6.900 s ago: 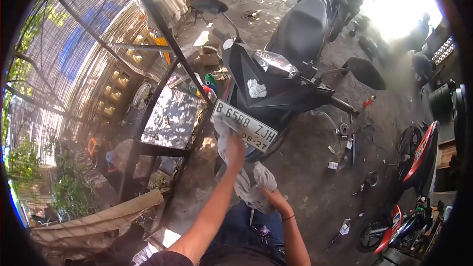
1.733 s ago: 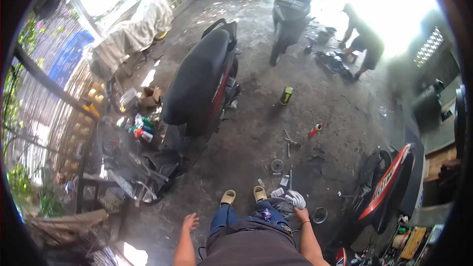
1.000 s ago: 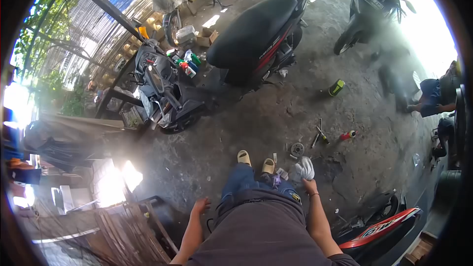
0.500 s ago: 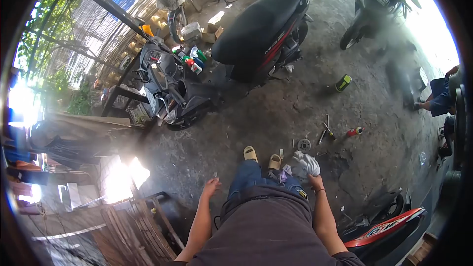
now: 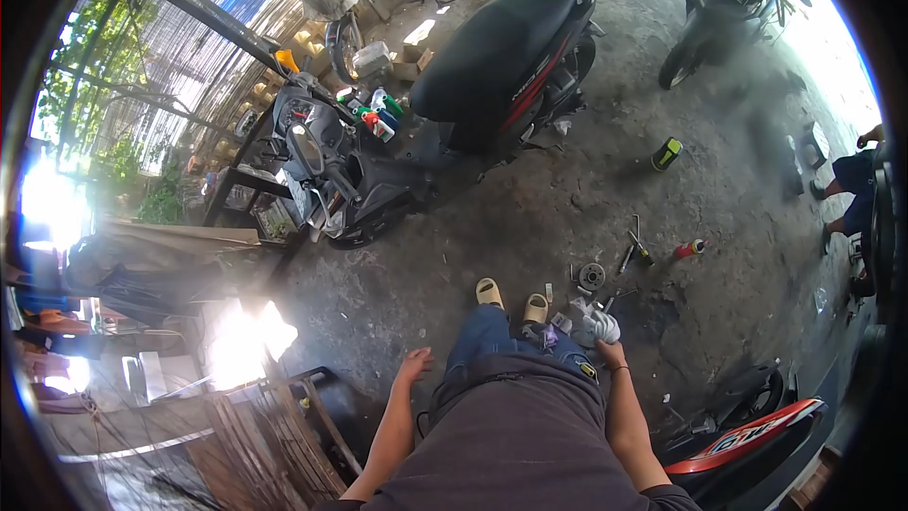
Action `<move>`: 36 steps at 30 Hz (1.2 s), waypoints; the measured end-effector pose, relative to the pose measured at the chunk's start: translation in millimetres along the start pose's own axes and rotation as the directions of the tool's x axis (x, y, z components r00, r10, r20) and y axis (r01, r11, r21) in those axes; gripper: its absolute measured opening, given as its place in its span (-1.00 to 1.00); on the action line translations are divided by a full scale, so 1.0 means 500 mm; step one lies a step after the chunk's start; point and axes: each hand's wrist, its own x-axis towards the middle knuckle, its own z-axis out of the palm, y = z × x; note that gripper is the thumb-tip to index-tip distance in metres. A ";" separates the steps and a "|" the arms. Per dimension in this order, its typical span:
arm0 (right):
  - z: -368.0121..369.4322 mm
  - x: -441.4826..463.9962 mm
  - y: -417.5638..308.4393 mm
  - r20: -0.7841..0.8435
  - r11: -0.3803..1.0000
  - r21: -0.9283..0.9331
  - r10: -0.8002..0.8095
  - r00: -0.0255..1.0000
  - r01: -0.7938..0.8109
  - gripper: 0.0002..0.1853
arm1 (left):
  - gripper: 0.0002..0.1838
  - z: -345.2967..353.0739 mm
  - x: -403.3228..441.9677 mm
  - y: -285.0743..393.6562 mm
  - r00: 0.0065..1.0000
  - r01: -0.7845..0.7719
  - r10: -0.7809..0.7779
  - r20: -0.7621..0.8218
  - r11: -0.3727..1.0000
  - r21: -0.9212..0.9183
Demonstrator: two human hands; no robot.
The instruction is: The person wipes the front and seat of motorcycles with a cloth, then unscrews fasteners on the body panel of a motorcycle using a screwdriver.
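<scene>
My right hand (image 5: 613, 354) grips a pale grey cloth (image 5: 601, 324), which bunches out above my fingers beside my right leg. My left hand (image 5: 414, 363) hangs at my left side, fingers apart, holding nothing, over the dark concrete floor (image 5: 378, 308). Near the cloth on the floor lie a round metal part (image 5: 591, 275) and some tools (image 5: 637, 248). A red spray can (image 5: 690, 248) lies to their right. My feet, in tan sandals (image 5: 489, 293), are on the floor between my hands.
A black and red scooter (image 5: 506, 57) stands ahead, with a dark scooter (image 5: 331, 166) to its left. A green and black can (image 5: 667, 154) is on the floor. Lower right is a red motorcycle (image 5: 747, 437). Another person's legs (image 5: 846, 194) show at the right edge.
Since the oldest frame my left hand has come off the cloth, and the scooter with the plate is no longer in front of me. Lately the view has shifted slightly; the cloth stays in my right hand.
</scene>
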 end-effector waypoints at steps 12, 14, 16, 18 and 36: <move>0.002 0.024 -0.021 -0.006 0.999 -0.024 -0.026 1.000 0.026 -0.40 | -0.40 0.011 -0.027 0.024 0.999 -0.029 0.029 0.019 1.000 -0.011; -0.001 0.019 -0.031 0.002 0.999 -0.008 -0.038 0.999 0.038 -0.40 | -0.41 0.015 -0.029 0.033 0.999 -0.032 0.032 0.018 0.999 -0.010; -0.008 0.008 -0.048 -0.002 1.000 -0.025 -0.018 1.000 0.018 -0.39 | -0.42 0.017 -0.029 0.035 0.999 -0.030 0.030 0.018 1.000 -0.008; -0.010 0.010 -0.054 0.003 0.999 -0.032 -0.014 1.000 0.014 -0.38 | -0.42 0.018 -0.024 0.036 0.999 -0.028 0.028 0.020 1.000 -0.004; 0.028 0.061 0.004 0.046 0.998 0.003 -0.067 0.997 0.067 -0.34 | -0.42 0.016 -0.027 0.027 1.000 0.012 -0.012 0.015 1.000 -0.009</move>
